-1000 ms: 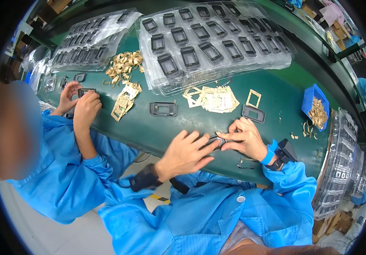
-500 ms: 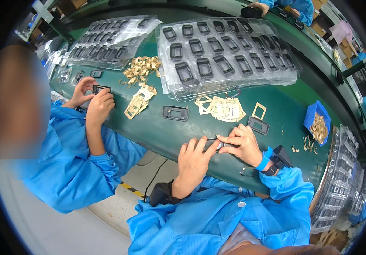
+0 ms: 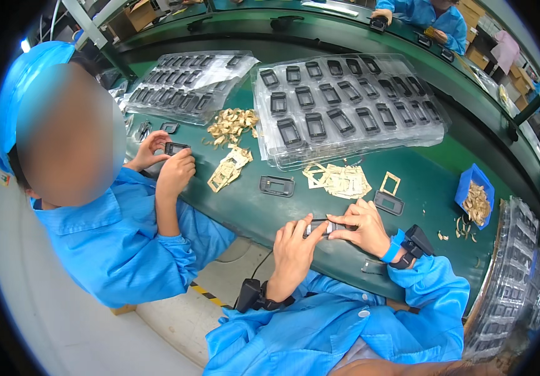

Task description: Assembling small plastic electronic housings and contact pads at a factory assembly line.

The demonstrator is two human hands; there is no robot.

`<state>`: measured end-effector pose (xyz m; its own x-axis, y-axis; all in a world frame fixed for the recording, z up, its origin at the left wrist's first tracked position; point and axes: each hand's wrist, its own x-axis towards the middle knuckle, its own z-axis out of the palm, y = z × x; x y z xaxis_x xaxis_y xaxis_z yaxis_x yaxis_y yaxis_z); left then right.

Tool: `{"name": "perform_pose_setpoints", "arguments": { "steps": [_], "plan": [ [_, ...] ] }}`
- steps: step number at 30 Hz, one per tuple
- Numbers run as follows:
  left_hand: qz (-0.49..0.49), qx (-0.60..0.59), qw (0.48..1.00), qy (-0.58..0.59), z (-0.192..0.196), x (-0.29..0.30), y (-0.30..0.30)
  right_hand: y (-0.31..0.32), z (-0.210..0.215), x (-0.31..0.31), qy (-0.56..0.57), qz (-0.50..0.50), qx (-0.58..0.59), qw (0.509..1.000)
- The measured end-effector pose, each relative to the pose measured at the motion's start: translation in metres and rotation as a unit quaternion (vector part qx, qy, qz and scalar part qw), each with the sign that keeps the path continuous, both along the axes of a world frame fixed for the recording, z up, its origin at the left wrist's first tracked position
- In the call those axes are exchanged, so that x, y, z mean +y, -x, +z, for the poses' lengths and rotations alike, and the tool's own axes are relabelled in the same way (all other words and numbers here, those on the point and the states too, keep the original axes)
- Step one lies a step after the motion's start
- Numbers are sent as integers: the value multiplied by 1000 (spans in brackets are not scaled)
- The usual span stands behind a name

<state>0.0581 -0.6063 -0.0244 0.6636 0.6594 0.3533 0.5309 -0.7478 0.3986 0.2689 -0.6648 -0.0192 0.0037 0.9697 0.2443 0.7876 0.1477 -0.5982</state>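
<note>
A small black rectangular housing (image 3: 322, 229) lies between my hands near the table's front edge, partly hidden by fingers. My left hand (image 3: 292, 250) grips its left end with thumb and fingers. At the other end, my right hand (image 3: 365, 229) pinches it. Just beyond my right hand is another black housing (image 3: 389, 203), with a cream rectangular frame (image 3: 397, 182) behind it. A pile of flat cream frames (image 3: 345, 182) sits ahead of my hands. To its left lies a black housing (image 3: 277, 186). A small thin piece (image 3: 372, 268) rests near my right wrist.
Clear trays (image 3: 353, 145) with rows of black housings stand at the back. A blue bin (image 3: 464, 183) of peeled scraps is at the right, beside stacked trays (image 3: 513, 276). On the left, a co-worker (image 3: 138, 244) handles a black housing near piled scraps (image 3: 232, 127).
The view has swung, so the table's contents appear further right and lower. The housing between my hands shows more of its face now; both hands remain on it.
</note>
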Motion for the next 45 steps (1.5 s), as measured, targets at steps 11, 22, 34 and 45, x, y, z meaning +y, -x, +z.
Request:
{"name": "perform_pose_setpoints", "arguments": {
  "steps": [11,22,34,45],
  "plan": [
    [40,21,998,-48,-7,6,6,6,-7,22,-19,32,-4,999],
    [7,27,1000,-13,0,14,8,5,-7,23,-8,31,1,999],
    [7,69,997,-33,7,11,9,7,6,22,-9,32,8,999],
    [16,-45,998,37,-4,16,8,20,30,16,-108,105,-66,986]
  ]
}}
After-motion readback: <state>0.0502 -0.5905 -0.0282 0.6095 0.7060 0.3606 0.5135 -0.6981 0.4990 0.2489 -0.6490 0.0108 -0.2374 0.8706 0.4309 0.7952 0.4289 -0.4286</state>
